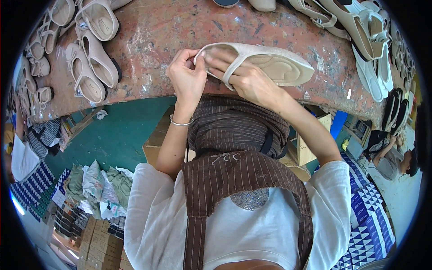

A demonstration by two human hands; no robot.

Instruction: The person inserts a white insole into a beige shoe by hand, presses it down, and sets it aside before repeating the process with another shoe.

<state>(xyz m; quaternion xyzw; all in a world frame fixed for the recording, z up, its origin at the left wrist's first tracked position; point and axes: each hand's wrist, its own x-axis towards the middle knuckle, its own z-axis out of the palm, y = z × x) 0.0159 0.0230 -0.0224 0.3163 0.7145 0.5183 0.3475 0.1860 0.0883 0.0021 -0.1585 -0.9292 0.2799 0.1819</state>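
A beige strap shoe [281,67] is held sideways over the near edge of the worktable, its bare insole end pointing right. At its left end, the thumb and fingers of my left hand [188,74] pinch the rim. My right hand [254,85] reaches in from the right; its fingers go under the strap into the shoe and lie close to my left fingertips. Those right fingertips are partly hidden by the shoe's upper. Whether anything small is caught between my left fingers cannot be made out.
Beige shoes [92,67] stand on the left of the worn reddish worktable [153,27]. More beige and white shoes [373,54] are piled at its right. Blue-and-white boxes [366,216] are stacked behind right, bagged bundles [96,182] behind left. Other people sit at both sides.
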